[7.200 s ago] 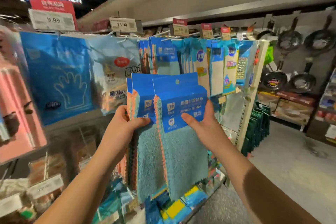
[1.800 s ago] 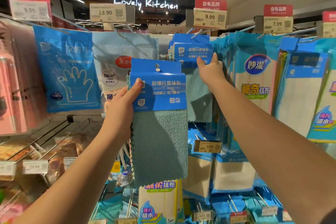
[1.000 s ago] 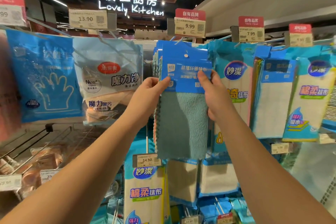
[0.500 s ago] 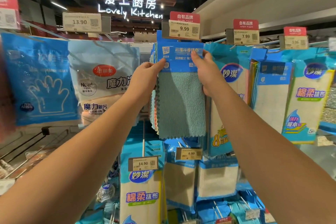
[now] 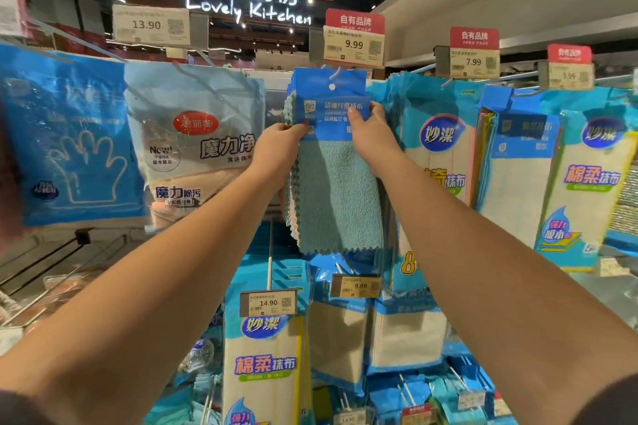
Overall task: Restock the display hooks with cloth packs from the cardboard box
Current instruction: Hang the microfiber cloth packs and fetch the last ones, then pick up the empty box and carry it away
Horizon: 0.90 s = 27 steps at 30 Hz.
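Both hands, left [image 5: 281, 145] and right [image 5: 369, 134], pinch the cloth pack [image 5: 336, 162] between them.

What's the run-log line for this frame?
step: hanging | object: teal cloth pack with blue card header | left hand: pinching | right hand: pinching | hook: threaded

left hand [image 5: 279, 143] and right hand [image 5: 371, 136] pinching cloth pack [image 5: 336, 162] header, hole near display hook [image 5: 334, 74], under 9.99 price tag [image 5: 354, 45]
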Available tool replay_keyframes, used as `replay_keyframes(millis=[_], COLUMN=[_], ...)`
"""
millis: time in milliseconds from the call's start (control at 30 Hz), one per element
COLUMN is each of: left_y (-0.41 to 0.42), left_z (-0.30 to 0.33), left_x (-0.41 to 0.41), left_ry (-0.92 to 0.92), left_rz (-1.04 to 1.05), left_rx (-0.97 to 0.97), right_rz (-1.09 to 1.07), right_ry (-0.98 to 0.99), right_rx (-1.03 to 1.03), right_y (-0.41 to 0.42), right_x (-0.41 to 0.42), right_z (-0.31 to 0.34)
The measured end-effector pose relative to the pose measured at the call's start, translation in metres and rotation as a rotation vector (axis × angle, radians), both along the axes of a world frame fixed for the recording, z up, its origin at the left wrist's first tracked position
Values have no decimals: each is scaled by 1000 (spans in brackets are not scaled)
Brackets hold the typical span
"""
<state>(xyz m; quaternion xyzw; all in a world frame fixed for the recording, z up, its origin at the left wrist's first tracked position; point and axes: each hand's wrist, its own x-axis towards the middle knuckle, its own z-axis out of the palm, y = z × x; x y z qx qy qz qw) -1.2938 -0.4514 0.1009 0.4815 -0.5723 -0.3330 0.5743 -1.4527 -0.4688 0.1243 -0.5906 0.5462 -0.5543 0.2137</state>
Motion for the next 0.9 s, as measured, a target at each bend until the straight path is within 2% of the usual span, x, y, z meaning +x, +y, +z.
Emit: replay_keyframes(millis=[133,267,467,567,633,733,900], left_y=[-14,-17,11,32,49,91,194], left_z=[-1,-3,-17,-38,-58,-98,-188], left_x=[1,3,20,47,69,121,242], left_ry=[-74,-69,-112,-115,-110,-174,-328], left_rz=[46,31,-17,4,9,67,123], left_rx=[14,28,33,51,60,107,292], right_rz=[-41,-85,-346,-430,-403,-275,0], right_ry=[36,60,298,417,419,400,426], right_rx=[36,2,-71,-206,-245,-199,90], right_y=[-6,-5,35,72,95,130,198], right_x=[5,10,24,38,50,86,184], right_z=[-1,-4,-23,-41,-57,-98,-194])
